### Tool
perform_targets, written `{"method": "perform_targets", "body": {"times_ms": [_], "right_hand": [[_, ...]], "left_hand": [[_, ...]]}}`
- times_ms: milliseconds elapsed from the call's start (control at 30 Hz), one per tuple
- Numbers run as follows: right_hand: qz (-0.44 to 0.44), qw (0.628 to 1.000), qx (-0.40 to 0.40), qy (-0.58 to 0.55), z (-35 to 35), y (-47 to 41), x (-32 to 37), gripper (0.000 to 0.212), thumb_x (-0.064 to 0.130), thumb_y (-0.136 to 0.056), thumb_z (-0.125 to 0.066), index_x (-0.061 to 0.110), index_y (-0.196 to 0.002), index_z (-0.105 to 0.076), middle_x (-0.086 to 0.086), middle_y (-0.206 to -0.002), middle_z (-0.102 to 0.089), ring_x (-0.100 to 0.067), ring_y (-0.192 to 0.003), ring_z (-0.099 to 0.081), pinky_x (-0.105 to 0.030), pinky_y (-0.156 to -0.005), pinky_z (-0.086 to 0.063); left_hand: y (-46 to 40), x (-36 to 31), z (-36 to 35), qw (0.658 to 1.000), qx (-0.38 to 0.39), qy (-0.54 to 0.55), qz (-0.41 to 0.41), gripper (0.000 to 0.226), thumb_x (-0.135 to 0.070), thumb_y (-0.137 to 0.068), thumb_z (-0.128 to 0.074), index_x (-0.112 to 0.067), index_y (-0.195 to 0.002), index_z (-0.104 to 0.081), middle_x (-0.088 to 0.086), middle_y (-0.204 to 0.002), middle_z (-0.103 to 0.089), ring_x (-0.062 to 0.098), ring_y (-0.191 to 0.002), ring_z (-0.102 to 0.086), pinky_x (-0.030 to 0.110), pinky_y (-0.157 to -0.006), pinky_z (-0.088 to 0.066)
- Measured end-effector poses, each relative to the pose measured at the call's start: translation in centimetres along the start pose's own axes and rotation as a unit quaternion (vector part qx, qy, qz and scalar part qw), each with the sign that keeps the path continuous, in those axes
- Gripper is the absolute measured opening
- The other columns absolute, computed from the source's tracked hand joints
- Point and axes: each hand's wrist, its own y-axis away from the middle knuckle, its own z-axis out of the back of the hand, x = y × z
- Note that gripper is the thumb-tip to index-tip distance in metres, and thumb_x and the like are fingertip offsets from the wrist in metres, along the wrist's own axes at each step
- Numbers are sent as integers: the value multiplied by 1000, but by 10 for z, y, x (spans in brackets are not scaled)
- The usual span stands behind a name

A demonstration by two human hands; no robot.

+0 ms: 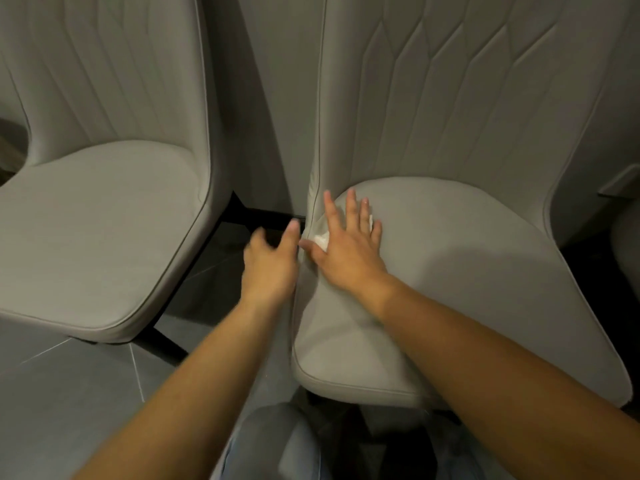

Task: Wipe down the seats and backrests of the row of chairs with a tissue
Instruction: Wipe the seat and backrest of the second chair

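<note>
- Chair (100,237) on the left stands apart, no hand on its seat.
- Left hand (272,261) hovers in the gap, fingers loosely curled, holding nothing, blurred.
- Tissue (322,241) lies pressed under the right hand (346,244), fingers spread flat, at the right chair's (467,271) left seat edge; unwiped seat likely stretches rightward.

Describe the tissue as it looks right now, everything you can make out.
The tissue is white, crumpled and mostly hidden: only small bits show between thumb and forefinger and beside the little finger. The right hand presses it flat, fingers spread, on the right chair's seat, near the rear left corner by the backrest seam.
</note>
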Motion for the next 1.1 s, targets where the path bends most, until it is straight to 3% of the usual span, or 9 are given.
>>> {"method": "perform_targets", "body": {"times_ms": [100, 333, 433, 533, 667, 767, 833, 967, 1100], "right_hand": [[-83, 996, 0, -13, -8, -12, 20, 93, 71, -90, -34, 31, -155, 19, -13, -165, 19, -34, -149, 22, -57, -119, 10], [-147, 987, -58, -38, -15, -33, 43, 94, 60, -92, -37, 7, -157, 5, -19, -165, -9, -37, -152, -2, -59, -120, -4], [-130, 986, -91, -48, -15, -41, 41, 90, 52, -90, -35, 5, -157, 4, -18, -165, -11, -35, -152, -7, -59, -120, -11], [-110, 982, -117, -96, -14, -49, 37, 88, 51, -91, -32, 7, -157, 6, -15, -166, -6, -29, -153, -3, -54, -122, -7], [-109, 971, -127, -171, -8, -71, 29, 84, 54, -93, -22, 8, -158, 6, -13, -167, -1, -28, -153, -7, -45, -123, -15], [-88, 960, -165, -210, -1, -90, 30, 84, 36, -97, -43, 5, -158, 5, -15, -166, 3, -29, -153, -8, -39, -122, -22], [-89, 951, -179, -236, 1, -95, 35, 90, 30, -96, -54, 5, -158, 6, -15, -166, 5, -29, -153, -5, -48, -122, -19], [-105, 985, -83, -113, -10, -83, 40, 104, 46, -93, -53, 13, -151, 27, -16, -164, 20, -35, -151, 15, -60, -120, 0], [-96, 994, -30, -37, -12, -64, 33, 105, 50, -94, -53, 12, -152, 25, -24, -164, 4, -39, -151, 11, -53, -122, -4]], "left_hand": [[-41, -67, -9, 992, -34, -45, -113, 110, -84, -72, -48, -18, -154, -17, 11, -159, -21, 29, -142, -26, 47, -112, -28], [-104, -171, -60, 969, -52, -179, -162, 119, -86, -69, -53, -14, -154, -11, 14, -155, -28, 34, -142, -23, 54, -110, -27], [-127, -183, -80, 970, -35, -158, -179, 102, -77, -74, -59, -10, -143, -26, 15, -136, -52, 37, -126, -48, 43, -94, -42], [-146, -177, -89, 949, -99, -162, -252, 76, -68, -81, -60, -8, -122, -39, 18, -109, -65, 39, -102, -61, 37, -72, -38], [-161, -162, -100, 912, -203, -184, -304, 72, -72, -82, -54, -8, -113, -44, 18, -95, -68, 43, -88, -62, 43, -68, -41], [-168, -160, -107, 899, -241, -177, -320, 71, -73, -82, -53, -8, -112, -46, 18, -94, -69, 43, -87, -63, 40, -65, -35], [-171, -159, -108, 894, -244, -183, -328, 73, -73, -82, -53, -9, -114, -46, 16, -94, -69, 41, -88, -63, 42, -68, -42], [-173, -160, -107, 893, -236, -195, -328, 74, -74, -82, -51, -10, -118, -45, 14, -97, -69, 39, -91, -64, 46, -75, -49], [-171, -159, -107, 897, -224, -185, -334, 72, -74, -82, -50, -11, -117, -45, 11, -96, -68, 37, -90, -64, 46, -77, -51]]}}
